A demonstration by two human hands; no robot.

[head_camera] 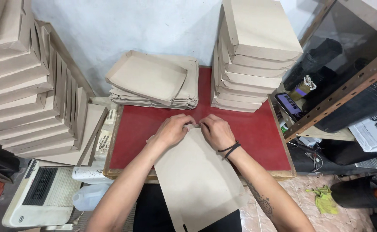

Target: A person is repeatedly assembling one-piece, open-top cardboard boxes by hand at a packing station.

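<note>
Left hand and right hand, fingers curled and pinched together, grip the top edge of a brown paper sheet at frame centre, forearms angled inward.

A flat brown cardboard sheet is being pinched at its top edge by the left hand and right hand over a red-topped table. Folded trays and stacked boxes are being kept right behind, against the wall.
</note>
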